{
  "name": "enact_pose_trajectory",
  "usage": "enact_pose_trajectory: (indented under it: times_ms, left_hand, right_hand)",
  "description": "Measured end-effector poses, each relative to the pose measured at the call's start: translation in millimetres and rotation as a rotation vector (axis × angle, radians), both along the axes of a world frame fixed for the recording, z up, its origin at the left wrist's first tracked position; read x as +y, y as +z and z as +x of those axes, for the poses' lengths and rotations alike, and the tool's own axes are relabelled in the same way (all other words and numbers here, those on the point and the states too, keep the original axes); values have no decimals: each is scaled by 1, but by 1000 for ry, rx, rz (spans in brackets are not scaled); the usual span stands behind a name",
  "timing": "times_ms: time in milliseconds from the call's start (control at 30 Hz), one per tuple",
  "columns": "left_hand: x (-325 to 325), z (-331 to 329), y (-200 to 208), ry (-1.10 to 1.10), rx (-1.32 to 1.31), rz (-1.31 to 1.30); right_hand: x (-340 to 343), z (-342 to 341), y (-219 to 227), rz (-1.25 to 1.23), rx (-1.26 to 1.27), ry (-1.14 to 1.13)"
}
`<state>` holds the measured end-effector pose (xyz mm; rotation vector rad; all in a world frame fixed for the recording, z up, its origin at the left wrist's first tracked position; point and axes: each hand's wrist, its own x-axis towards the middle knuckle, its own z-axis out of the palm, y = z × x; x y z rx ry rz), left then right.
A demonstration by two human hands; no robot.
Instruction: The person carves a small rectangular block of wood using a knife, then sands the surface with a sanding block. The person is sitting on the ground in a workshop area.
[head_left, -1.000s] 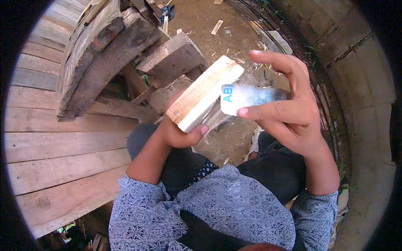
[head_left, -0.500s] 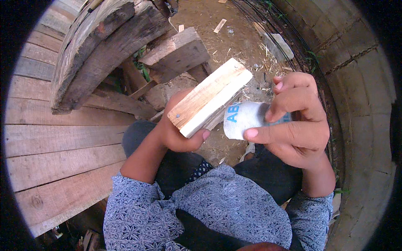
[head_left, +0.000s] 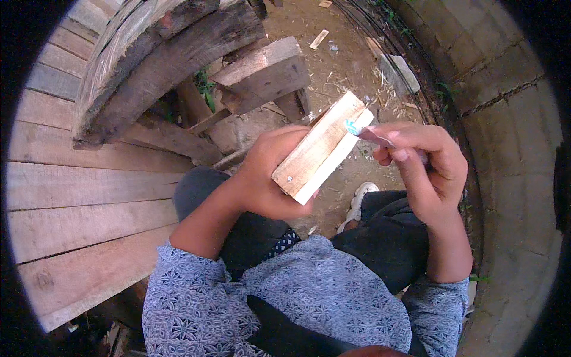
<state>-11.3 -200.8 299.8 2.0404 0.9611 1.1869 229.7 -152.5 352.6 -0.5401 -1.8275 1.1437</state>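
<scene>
My left hand (head_left: pixel 267 169) is wrapped round a pale rectangular wooden piece (head_left: pixel 321 146), which tilts up toward the right over my lap. A nail head shows near each end of its upper face. In my right hand (head_left: pixel 437 169), a small bent piece of sandpaper (head_left: pixel 376 137) is pinched between thumb and fingers. Its brownish side shows, along with a little of the white back with blue print. The sandpaper's tip meets the wooden piece near its far right end; how firmly it presses, I cannot tell.
Wooden planks (head_left: pixel 89 184) form a surface at the left. Heavy weathered timbers (head_left: pixel 172 65) and a wooden block (head_left: pixel 264 71) stand ahead. Wood shavings litter the dirt floor (head_left: pixel 297 24). Dark cables (head_left: pixel 410 53) run beside a block wall (head_left: pixel 517 149) at the right.
My right hand has turned and brought the sandpaper from beside the wooden piece onto its far end. The wooden piece has shifted right and turned steeper in my left hand.
</scene>
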Motion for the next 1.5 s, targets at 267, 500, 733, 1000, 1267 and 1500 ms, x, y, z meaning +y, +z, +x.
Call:
enact_pose_trajectory:
  times_ms: [267, 500, 733, 1000, 1267, 1500]
  left_hand:
    - [-1, 3, 0, 70, -52, -42]
    - [-5, 8, -5, 256, -142, -302]
    - [-2, 3, -7, 264, -89, -228]
    - [-6, 3, -9, 249, -172, -277]
    - [-9, 3, -12, 306, -143, -280]
    - [-12, 2, -15, 382, -104, -226]
  right_hand:
    - [13, 3, -9, 338, -317, 83]
    - [7, -28, -28, 340, -376, 10]
    - [2, -35, -51, 247, -385, -55]
    - [8, -35, -57, 220, -262, -74]
    - [6, -43, -36, 260, -320, -156]
    - [2, -44, -38, 190, -292, -123]
